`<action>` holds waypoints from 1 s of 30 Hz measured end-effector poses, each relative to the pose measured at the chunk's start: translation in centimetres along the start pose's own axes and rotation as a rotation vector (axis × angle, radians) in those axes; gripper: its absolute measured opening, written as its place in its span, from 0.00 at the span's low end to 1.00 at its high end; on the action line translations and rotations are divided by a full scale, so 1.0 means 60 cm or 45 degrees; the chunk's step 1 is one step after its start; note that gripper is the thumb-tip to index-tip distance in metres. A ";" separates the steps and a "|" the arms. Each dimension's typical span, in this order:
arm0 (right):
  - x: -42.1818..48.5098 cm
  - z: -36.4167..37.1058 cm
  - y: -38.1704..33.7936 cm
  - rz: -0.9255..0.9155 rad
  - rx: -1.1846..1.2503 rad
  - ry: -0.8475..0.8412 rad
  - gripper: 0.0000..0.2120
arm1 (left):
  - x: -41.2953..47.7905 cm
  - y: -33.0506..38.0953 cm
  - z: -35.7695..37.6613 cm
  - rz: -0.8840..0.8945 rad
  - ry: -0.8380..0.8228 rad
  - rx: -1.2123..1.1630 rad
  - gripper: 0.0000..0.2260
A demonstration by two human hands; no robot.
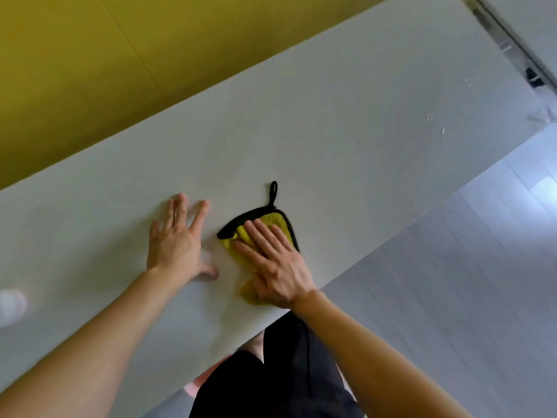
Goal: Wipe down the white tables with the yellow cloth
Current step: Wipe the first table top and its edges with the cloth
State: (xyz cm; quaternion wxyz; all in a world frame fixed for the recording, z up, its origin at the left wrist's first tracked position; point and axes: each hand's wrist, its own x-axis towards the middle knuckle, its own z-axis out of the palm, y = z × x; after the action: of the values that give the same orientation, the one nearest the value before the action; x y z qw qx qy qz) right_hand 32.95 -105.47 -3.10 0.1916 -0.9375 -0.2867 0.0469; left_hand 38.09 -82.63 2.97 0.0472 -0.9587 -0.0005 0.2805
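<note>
Far left edge: pale round blob (10,306) on the white worktop (361,131), too blurred to identify. Yellow wall (75,70) runs behind the worktop's far edge.

The left arm comes in from the bottom left, forearm bare. The left hand (176,244) is palm down on the worktop, fingers straight and spread, thumb out to the side, holding nothing. Fingertips are motion-blurred, so contact at the tips is hard to judge.

Just beside it, apart from it, lies the yellow cloth (271,220), flat on the worktop close to the near edge. It has black trim, and a black loop (273,191) points away from the person.

The right hand (275,263) lies flat on top of the cloth, fingers straight and together, pressing down and not curled round it. The hand hides most of the cloth's middle; a yellow corner shows beside the thumb. The right forearm crosses the worktop's near edge.

Below the edge are dark shorts (286,372), cut off by the frame bottom, and a pinkish shape (193,386) that is unclear. Right: grey plank floor (482,267). Top right: a narrow dark gap (512,49) and a second white surface (536,13) beyond it, mostly cropped. Small shiny specks (441,131) sit on the worktop near there, indistinct.
</note>
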 end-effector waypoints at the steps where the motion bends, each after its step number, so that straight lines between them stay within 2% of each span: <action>1: -0.009 -0.019 0.052 0.067 -0.033 0.046 0.35 | 0.000 -0.001 -0.001 0.004 -0.008 0.010 0.75; 5: -0.040 -0.104 0.234 0.677 -0.154 0.187 0.38 | -0.003 -0.003 -0.003 0.014 0.002 0.014 0.75; 7: -0.028 -0.096 0.224 0.839 -0.147 0.251 0.40 | -0.001 -0.007 -0.001 -0.002 0.015 0.009 0.74; 9: -0.013 -0.051 0.120 0.921 -0.157 0.260 0.43 | -0.002 -0.006 0.000 0.002 0.021 -0.006 0.74; 10: -0.012 -0.022 0.050 0.839 -0.137 0.207 0.43 | -0.003 -0.007 0.000 -0.004 0.028 -0.019 0.74; 12: -0.024 0.026 -0.065 0.453 -0.054 0.016 0.40 | -0.005 -0.006 -0.003 -0.001 0.023 -0.044 0.74; 14: -0.036 0.037 -0.086 0.119 -0.034 -0.044 0.37 | -0.008 -0.008 -0.002 0.001 0.028 -0.066 0.73; 15: -0.042 0.031 -0.060 0.039 -0.044 -0.040 0.36 | -0.010 -0.010 0.000 0.005 0.036 -0.077 0.71; 17: -0.057 0.001 0.016 0.056 -0.107 -0.023 0.36 | -0.025 -0.013 0.007 0.042 0.069 -0.111 0.65; 20: -0.085 -0.057 0.138 0.432 -0.206 0.043 0.38 | -0.069 -0.022 0.027 0.049 0.121 -0.164 0.58; 22: -0.089 -0.072 0.167 0.641 -0.210 0.127 0.39 | -0.103 -0.031 0.046 0.047 0.068 -0.116 0.64; 25: -0.070 -0.024 0.060 0.811 -0.163 0.221 0.40 | -0.130 -0.041 0.077 0.062 -0.044 -0.024 0.73; 26: -0.073 0.001 -0.002 0.715 -0.148 0.180 0.40 | -0.132 -0.040 0.083 0.054 -0.035 -0.033 0.75; 28: -0.087 0.049 -0.105 0.333 -0.091 0.017 0.38 | -0.128 -0.037 0.087 0.030 -0.020 -0.069 0.76; 30: -0.098 0.064 -0.132 0.034 -0.053 -0.044 0.37 | -0.125 -0.035 0.088 0.034 -0.029 -0.070 0.76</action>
State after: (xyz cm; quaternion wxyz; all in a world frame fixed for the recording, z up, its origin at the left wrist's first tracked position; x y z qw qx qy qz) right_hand 23.22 -101.43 -3.70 0.1666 -0.9440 -0.2785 0.0597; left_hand 28.99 -80.24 2.78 0.0171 -0.9562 0.0042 0.2921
